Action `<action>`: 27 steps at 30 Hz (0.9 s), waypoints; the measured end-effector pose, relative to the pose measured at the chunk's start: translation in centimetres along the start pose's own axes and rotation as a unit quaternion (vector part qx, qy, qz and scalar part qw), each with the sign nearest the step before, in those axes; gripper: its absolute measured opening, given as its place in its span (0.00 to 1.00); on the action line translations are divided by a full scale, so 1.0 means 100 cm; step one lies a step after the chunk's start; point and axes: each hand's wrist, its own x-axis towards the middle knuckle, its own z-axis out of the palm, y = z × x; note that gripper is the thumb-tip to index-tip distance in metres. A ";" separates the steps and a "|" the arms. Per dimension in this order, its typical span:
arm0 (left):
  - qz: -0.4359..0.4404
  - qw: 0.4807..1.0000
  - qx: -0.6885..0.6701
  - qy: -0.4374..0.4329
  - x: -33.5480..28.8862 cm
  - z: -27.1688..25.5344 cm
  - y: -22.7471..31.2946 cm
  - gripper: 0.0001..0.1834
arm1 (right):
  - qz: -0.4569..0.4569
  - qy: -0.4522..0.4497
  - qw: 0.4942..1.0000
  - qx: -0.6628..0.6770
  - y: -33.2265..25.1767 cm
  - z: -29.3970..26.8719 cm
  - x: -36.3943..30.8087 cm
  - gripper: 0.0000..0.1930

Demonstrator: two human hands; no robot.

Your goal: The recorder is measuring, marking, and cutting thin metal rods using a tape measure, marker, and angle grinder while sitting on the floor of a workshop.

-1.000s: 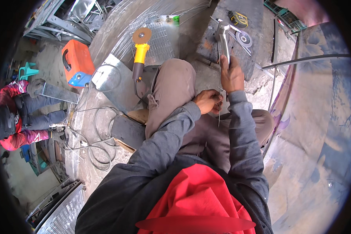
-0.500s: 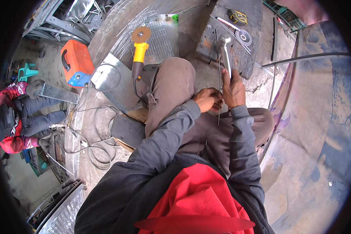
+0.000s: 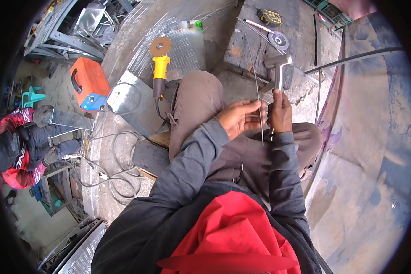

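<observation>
My left hand (image 3: 240,118) pinches a thin metal rod (image 3: 255,78) between thumb and fingers, above my lap. The rod stands nearly lengthwise in view, its far end over the dark wooden bench (image 3: 237,52) and its near end below my fingers. In my right hand (image 3: 280,115) is a steel hammer (image 3: 279,73), gripped by the handle with its head pointing away from me. The hammer head is beside the rod, apart from it, near the bench's front edge. The fingers of my right hand are wrapped round the handle and partly hidden.
On the bench lie a yellow tape measure (image 3: 269,17), a grey disc (image 3: 278,41) and a white marker (image 3: 259,26). A yellow angle grinder (image 3: 160,68) stands beyond my left knee, near sheet metal (image 3: 128,93). An orange-and-blue case (image 3: 90,84) and a co-worker (image 3: 25,146) are at left.
The hammer has shifted right and nearer, away from the rod. My left hand has turned, its fingers spread more, and the rod now shows along its length. The co-worker's nearer hand has moved.
</observation>
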 end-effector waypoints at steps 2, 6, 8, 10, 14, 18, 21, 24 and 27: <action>0.052 0.984 -0.161 -0.055 -0.008 0.013 0.016 0.14 | 0.026 -0.008 0.997 0.077 -0.004 -0.008 0.000 0.26; 0.064 0.952 -0.265 -0.139 -0.004 0.033 0.053 0.13 | 0.059 -0.016 0.992 0.115 0.002 -0.017 0.004 0.27; 0.089 0.937 -0.304 -0.147 -0.003 0.042 0.068 0.13 | 0.037 -0.008 0.994 0.102 0.011 -0.017 0.004 0.27; 0.077 0.927 -0.322 -0.174 0.001 0.038 0.076 0.14 | 0.012 -0.016 0.997 0.069 0.017 -0.016 0.005 0.31; 0.045 0.901 -0.365 -0.231 0.000 0.033 0.084 0.16 | 0.008 -0.016 0.997 0.074 0.020 -0.014 0.006 0.30; 0.039 0.914 -0.355 -0.194 -0.002 0.039 0.084 0.16 | 0.016 -0.013 0.997 0.075 0.022 -0.014 0.006 0.30; 0.054 0.944 -0.276 -0.174 0.000 0.030 0.067 0.15 | 0.010 -0.008 0.998 0.067 0.025 -0.013 0.007 0.29; 0.062 0.980 -0.153 -0.114 0.001 0.021 0.042 0.15 | 0.004 -0.008 0.998 0.068 0.027 -0.014 0.007 0.28; 0.037 0.997 -0.045 -0.042 0.002 0.002 0.014 0.14 | 0.028 -0.007 0.996 0.089 0.023 -0.011 0.006 0.28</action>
